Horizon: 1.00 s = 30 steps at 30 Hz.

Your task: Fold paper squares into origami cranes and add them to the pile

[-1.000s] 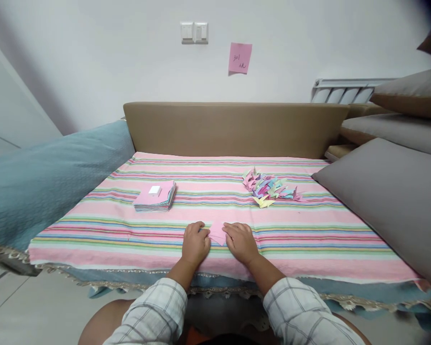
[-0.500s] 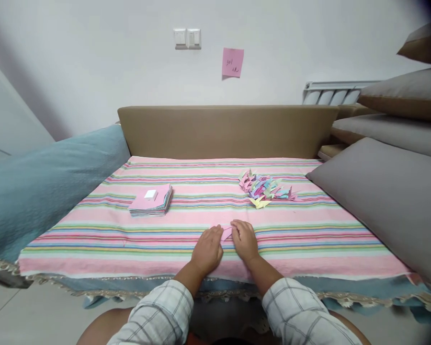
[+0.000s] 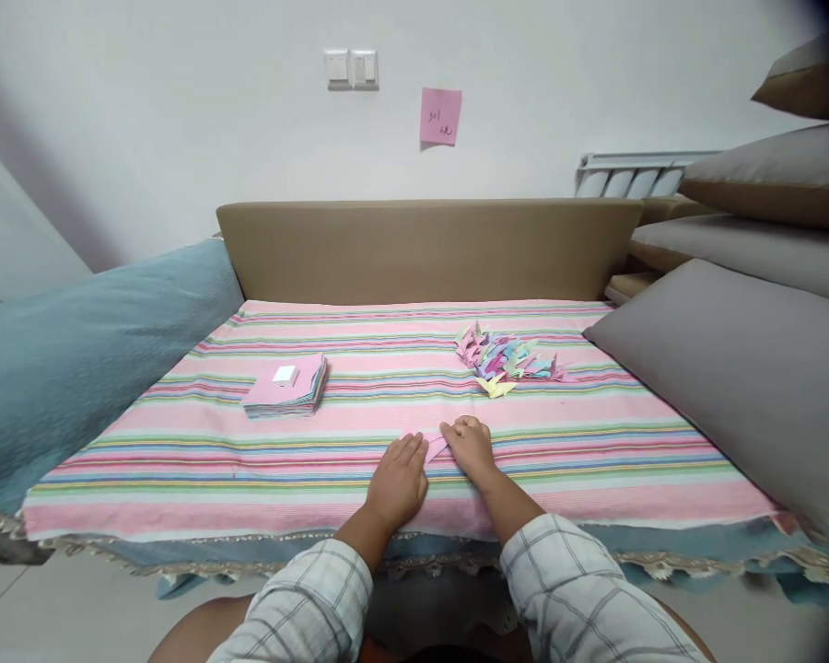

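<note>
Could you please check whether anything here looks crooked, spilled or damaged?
Nothing looks spilled or damaged. Slightly askew: the pink note on the wall tilts, and its lower edge seems to lift. The paper stack on the striped cloth has uneven edges, its sheets not squared.

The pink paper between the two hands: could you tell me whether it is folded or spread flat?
Folded: the pink paper shows a narrow, slanted shape with a crease line between the hands.
</note>
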Each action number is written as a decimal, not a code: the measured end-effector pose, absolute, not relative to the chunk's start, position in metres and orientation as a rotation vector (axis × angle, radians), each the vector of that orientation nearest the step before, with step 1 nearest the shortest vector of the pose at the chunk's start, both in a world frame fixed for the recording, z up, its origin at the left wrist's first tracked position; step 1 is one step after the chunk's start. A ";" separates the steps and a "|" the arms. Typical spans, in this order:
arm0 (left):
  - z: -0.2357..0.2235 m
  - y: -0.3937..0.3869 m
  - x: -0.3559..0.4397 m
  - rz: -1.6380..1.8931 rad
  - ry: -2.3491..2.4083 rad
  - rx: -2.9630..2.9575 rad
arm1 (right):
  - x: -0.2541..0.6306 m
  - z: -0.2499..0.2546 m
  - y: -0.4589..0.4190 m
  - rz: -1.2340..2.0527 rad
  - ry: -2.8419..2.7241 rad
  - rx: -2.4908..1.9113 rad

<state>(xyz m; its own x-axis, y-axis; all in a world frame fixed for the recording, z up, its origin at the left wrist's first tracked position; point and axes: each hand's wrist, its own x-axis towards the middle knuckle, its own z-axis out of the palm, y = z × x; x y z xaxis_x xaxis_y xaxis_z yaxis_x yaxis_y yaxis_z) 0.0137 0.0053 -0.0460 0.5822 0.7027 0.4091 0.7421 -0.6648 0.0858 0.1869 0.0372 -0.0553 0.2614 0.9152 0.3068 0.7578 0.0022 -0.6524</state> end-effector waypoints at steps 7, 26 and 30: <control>-0.046 0.005 0.014 -0.630 -1.240 -2.699 | 0.188 -0.053 0.036 0.362 -1.511 -1.836; -0.040 -0.001 0.013 -0.607 -1.162 -2.738 | 0.190 -0.055 0.037 0.357 -1.527 -1.806; -0.041 -0.001 0.013 -0.577 -1.181 -2.731 | 0.189 -0.054 0.036 0.350 -1.514 -1.775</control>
